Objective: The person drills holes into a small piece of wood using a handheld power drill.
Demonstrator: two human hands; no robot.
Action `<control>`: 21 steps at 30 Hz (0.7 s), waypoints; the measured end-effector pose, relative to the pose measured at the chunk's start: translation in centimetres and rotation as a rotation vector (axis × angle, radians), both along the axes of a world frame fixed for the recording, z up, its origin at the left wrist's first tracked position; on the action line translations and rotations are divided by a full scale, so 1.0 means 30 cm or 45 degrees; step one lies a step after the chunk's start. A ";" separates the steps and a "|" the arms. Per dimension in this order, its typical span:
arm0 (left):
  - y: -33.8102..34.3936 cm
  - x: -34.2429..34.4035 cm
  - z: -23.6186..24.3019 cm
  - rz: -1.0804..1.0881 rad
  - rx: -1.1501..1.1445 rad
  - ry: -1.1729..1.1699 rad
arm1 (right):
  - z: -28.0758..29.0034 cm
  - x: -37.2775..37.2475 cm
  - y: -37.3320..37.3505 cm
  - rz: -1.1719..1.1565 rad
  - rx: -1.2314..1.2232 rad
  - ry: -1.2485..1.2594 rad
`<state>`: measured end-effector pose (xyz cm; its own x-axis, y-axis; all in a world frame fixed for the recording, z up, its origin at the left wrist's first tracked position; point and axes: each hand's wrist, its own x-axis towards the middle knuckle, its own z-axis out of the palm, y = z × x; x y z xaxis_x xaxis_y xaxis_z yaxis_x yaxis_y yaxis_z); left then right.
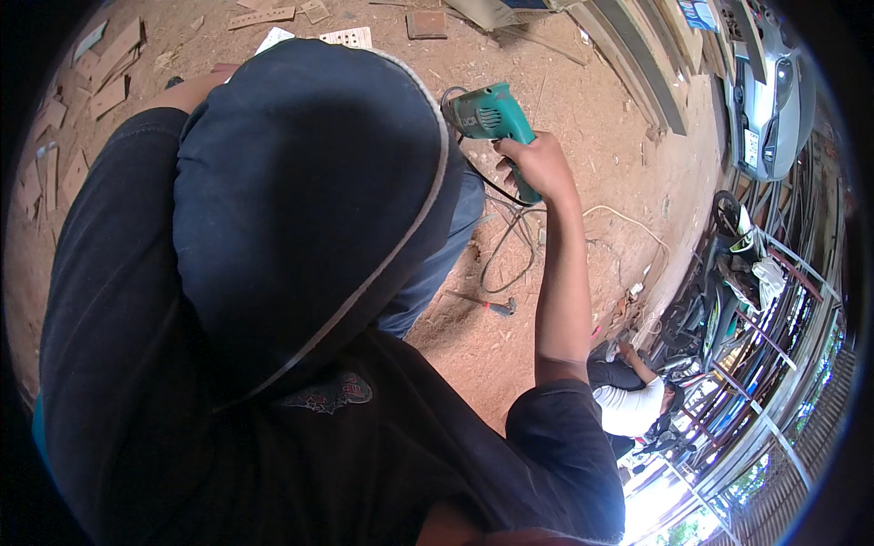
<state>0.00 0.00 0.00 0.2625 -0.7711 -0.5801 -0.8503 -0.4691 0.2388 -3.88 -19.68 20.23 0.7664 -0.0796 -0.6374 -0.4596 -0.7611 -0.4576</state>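
Drill (pixel 496 111), green, in right hand (pixel 541 166), fingers wrapped round its grip, cap (pixel 319 182) edge left of them, sandy ground (pixel 619 173) stretching rightward, planks (pixel 639 65) ahead-right, left hand hidden behind cap, finger state cannot be told.

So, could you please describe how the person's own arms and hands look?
The left sleeve and right sleeve are black; the right one stops near the elbow, leaving the right forearm bare. The right grip wears no glove, and no watch shows. The left grip is too hidden to describe.
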 end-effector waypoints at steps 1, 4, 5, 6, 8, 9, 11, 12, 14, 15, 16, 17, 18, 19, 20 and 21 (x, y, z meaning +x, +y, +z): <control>0.004 -0.002 -0.012 0.011 -0.009 -0.002 | -0.005 0.000 0.001 0.003 -0.001 -0.003; -0.005 -0.001 -0.010 -0.026 0.002 -0.028 | -0.007 0.001 0.002 0.009 -0.028 -0.003; -0.010 0.000 -0.003 -0.049 0.011 -0.041 | -0.003 0.001 0.003 0.011 -0.042 -0.002; -0.003 0.001 -0.007 -0.047 0.001 -0.042 | 0.002 0.004 0.011 0.017 -0.035 -0.001; 0.014 0.002 -0.016 -0.042 -0.019 -0.044 | 0.012 0.011 0.024 0.028 -0.022 -0.001; 0.014 -0.002 -0.017 -0.052 -0.020 -0.070 | 0.008 0.009 0.019 0.022 -0.025 -0.009; 0.012 -0.010 -0.017 -0.071 -0.023 -0.120 | 0.000 0.007 0.005 0.007 -0.030 -0.026; 0.015 -0.011 -0.028 -0.060 -0.023 -0.125 | 0.003 0.009 0.010 0.019 -0.021 -0.039; 0.020 -0.011 -0.048 -0.038 -0.023 -0.133 | 0.011 0.013 0.020 0.044 -0.003 -0.064; 0.011 -0.010 -0.036 -0.049 -0.003 -0.117 | 0.011 0.011 0.013 0.047 -0.008 -0.067; -0.002 -0.006 -0.023 -0.059 0.018 -0.101 | 0.010 0.010 0.005 0.050 -0.013 -0.069; -0.012 -0.004 -0.010 -0.070 0.040 -0.085 | 0.010 0.009 -0.002 0.054 -0.018 -0.071; -0.011 -0.002 -0.011 -0.071 0.036 -0.081 | 0.015 0.010 0.003 0.064 -0.028 -0.072; -0.010 0.001 -0.012 -0.073 0.032 -0.077 | 0.024 0.011 0.007 0.074 -0.037 -0.072; -0.008 0.004 -0.013 -0.076 0.027 -0.073 | 0.033 0.012 0.010 0.084 -0.047 -0.072; -0.008 0.003 -0.018 -0.061 0.022 -0.074 | 0.039 0.014 0.012 0.071 -0.027 -0.084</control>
